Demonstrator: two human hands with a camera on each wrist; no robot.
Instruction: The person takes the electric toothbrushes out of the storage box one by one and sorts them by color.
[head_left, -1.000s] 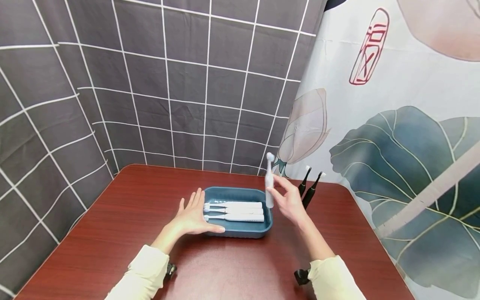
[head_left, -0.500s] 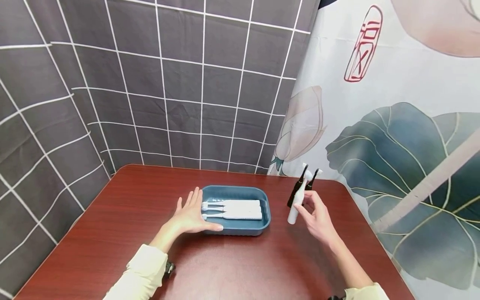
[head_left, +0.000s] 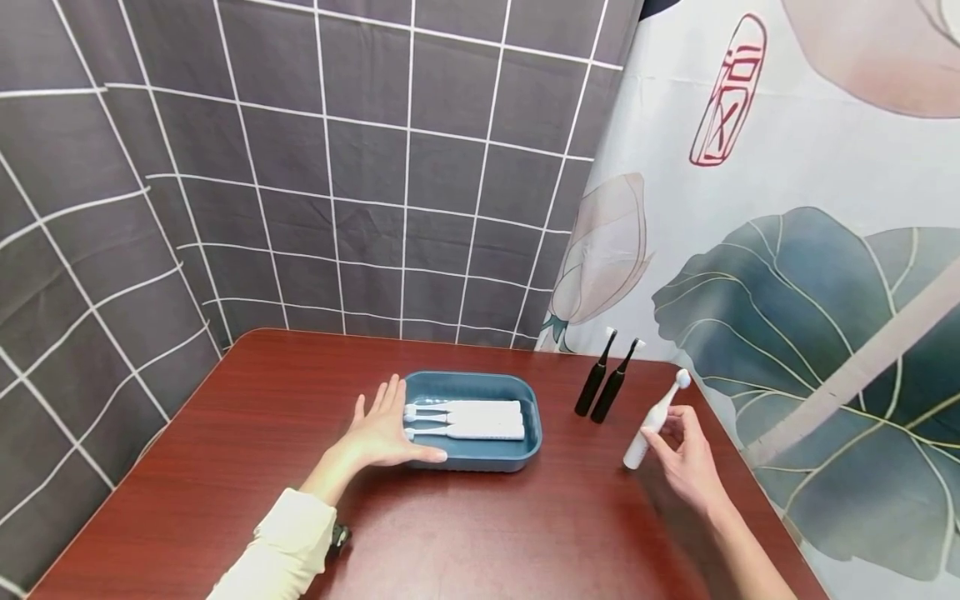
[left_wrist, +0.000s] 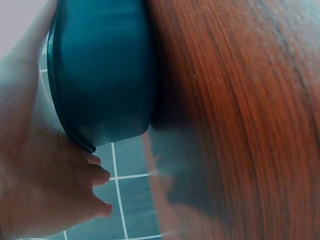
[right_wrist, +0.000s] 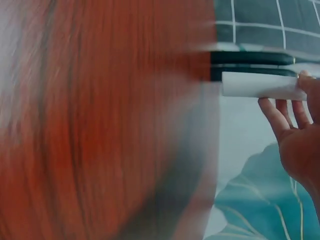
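Observation:
My right hand (head_left: 688, 461) pinches a white electric toothbrush (head_left: 651, 433) by its handle, brush head up and leaning right. In the right wrist view the toothbrush's handle (right_wrist: 260, 85) shows between thumb and fingers. Against the left end of a blue plastic basket (head_left: 472, 463) rests my left hand (head_left: 380, 433), fingers straight and thumb along the near rim. Several white electric toothbrushes (head_left: 480, 431) lie side by side in the basket, heads to the left. The basket's outer wall (left_wrist: 102, 75) fills the upper part of the left wrist view, with the left hand (left_wrist: 47, 185) beside it.
Two black electric toothbrushes (head_left: 609, 392) stand side by side on the reddish-brown table (head_left: 480, 533), right of the basket. A grey curtain with white grid lines (head_left: 375, 208) hangs behind, and a leaf-printed white cloth (head_left: 787, 333) is at the right.
My right hand has carried the white toothbrush rightward from beside the basket, past the black toothbrushes, to the table's right side. The left hand has stayed at the basket.

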